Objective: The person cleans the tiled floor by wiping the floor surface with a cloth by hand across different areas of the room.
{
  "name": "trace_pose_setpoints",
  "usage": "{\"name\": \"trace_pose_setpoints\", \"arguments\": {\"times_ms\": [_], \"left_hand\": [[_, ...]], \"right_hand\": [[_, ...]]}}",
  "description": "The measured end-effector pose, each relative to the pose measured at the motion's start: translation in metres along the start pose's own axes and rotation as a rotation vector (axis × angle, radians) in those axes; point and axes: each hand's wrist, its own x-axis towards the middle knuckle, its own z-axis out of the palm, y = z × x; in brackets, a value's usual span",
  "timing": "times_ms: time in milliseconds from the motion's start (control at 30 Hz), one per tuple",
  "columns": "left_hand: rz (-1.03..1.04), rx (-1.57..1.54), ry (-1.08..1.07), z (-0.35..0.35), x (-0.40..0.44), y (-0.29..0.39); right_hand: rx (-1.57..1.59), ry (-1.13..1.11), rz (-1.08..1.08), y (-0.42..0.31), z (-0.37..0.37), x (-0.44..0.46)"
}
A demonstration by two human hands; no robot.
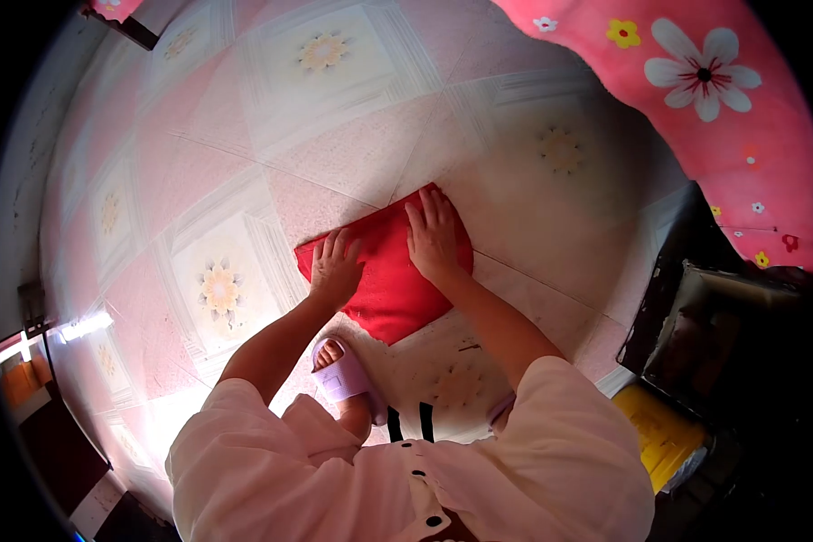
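Fingers (440, 210) of the right hand (434, 246) lie extended, slightly spread and released, pressed palm-down; those of the left hand (336, 274) lie likewise, set nearer the body. Red cloth (386, 285) sits directly beneath both sets of fingers, spanning the gap between them, its far edge near the fingertips. Behind the fingers, both forearms run back, diverging toward the sleeves. Lilac slipper (343, 378): behind the left fingers. Tiled floor (334, 122): around the cloth, ahead of the fingertips.
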Motion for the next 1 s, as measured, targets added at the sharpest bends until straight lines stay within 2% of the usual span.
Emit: {"name": "trace_pose_setpoints", "arguments": {"times_ms": [133,267,333,467,567,700,733,800,833,1000], "left_hand": [[0.021,0.071,-0.048,0.022,-0.005,-0.015],[0.004,0.077,-0.018,0.024,-0.005,-0.009],[0.034,0.100,-0.001,0.027,-0.004,-0.008],[0.008,0.126,-0.038,0.039,-0.006,0.000],[-0.218,-0.108,-0.073,0.039,-0.008,0.027],[-0.471,0.020,0.077,0.062,0.020,0.061],[-0.470,0.015,0.072,0.068,0.028,0.067],[-0.604,0.132,0.117,0.079,0.041,0.076],[-0.585,0.133,0.194,0.086,0.045,0.077],[-0.540,0.201,0.258,0.099,0.091,0.100]], "right_hand": [[-0.054,-0.049,0.066,0.001,0.018,0.010],[0.012,-0.077,0.043,0.005,0.016,0.028],[0.008,-0.099,-0.042,0.007,0.015,0.039],[-0.005,-0.035,0.033,-0.003,0.034,0.051],[0.103,-0.034,-0.006,0.002,0.028,0.065],[0.119,-0.020,-0.060,0.026,0.033,0.093],[0.133,0.009,-0.069,0.032,0.036,0.100],[0.097,-0.052,-0.116,0.043,0.041,0.112],[0.102,-0.051,-0.146,0.048,0.042,0.118],[0.105,0.017,-0.174,0.085,0.046,0.149]]}}
